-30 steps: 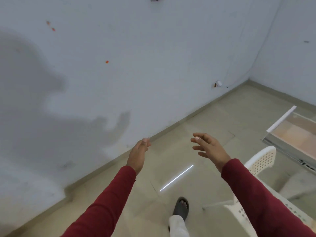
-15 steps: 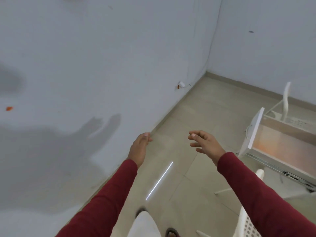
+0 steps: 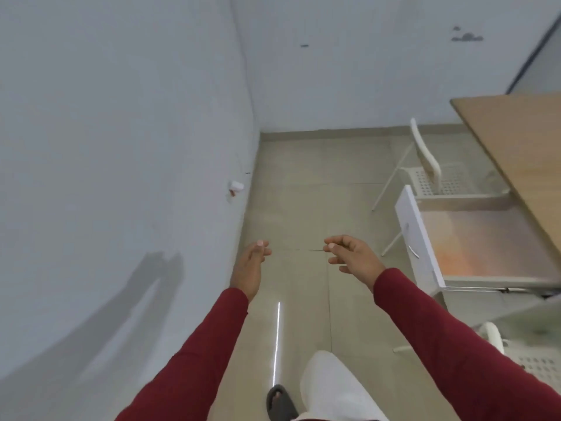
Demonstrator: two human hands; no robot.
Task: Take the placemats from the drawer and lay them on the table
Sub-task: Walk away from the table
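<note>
A floor of pale beige tiles is seen, bounded by white walls that meet in a corner ahead. A small white fitting is fixed low on the left-hand wall, and shadows of the arms are cast on that wall. A thin bright streak of light is laid along the tiles between the two red sleeves.

At the right, part of a wooden table is shown. Beneath its edge a drawer with a white front is pulled out; its interior is seen as a blurred orange-pink and grey surface, and whether placemats lie in it cannot be told. A white perforated chair is placed beyond the drawer, and part of another white chair is seen at the lower right.

The left hand is held out over the floor with fingers loosely extended and nothing in it. The right hand is held near the drawer front, fingers loosely curled and slightly apart, nothing gripped. A dark sandal and a white trouser leg are seen below.
</note>
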